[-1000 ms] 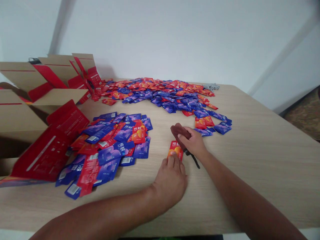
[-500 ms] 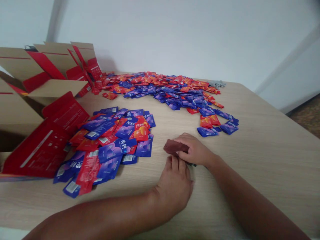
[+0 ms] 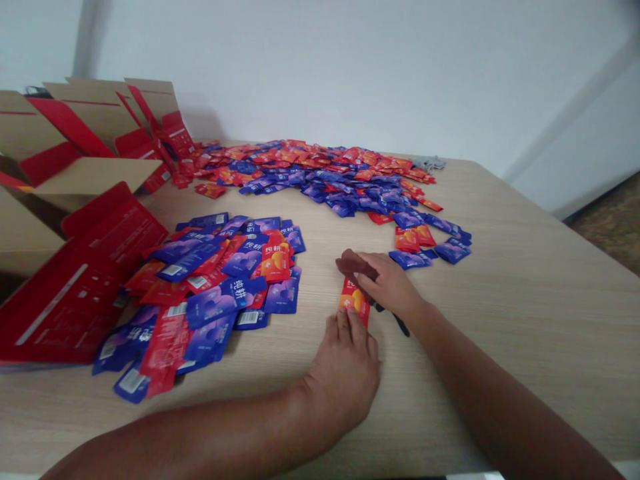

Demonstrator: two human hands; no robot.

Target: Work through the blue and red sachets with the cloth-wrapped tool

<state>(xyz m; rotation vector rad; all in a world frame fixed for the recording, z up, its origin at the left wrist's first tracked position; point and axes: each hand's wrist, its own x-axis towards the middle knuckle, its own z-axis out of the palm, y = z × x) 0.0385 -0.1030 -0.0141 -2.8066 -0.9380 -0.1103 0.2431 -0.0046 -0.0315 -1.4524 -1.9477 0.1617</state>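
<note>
My left hand (image 3: 347, 370) is low over the table, its fingertips pressing on the lower part of a red-orange sachet (image 3: 354, 301) that lies flat. Bunched in the closed fingers of my right hand (image 3: 393, 283) is a brown cloth (image 3: 353, 265), which covers the sachet's upper end. A thin black strap (image 3: 401, 325) sticks out below my right hand; I cannot tell what it belongs to. To the left of my hands, a heap of blue and red sachets (image 3: 215, 303) spreads over the table.
Open cardboard boxes with red flaps (image 3: 85, 293) stand at the left. A long pile of red and blue sachets (image 3: 320, 175) runs along the back by the wall. Several loose sachets (image 3: 415, 238) lie right of centre. Something grey (image 3: 429, 163) sits at the back right of the table (image 3: 525, 287).
My right hand has shifted up with the brown cloth, away from my left hand. The red-orange sachet and more of the black strap now show. The view has also shifted slightly.
</note>
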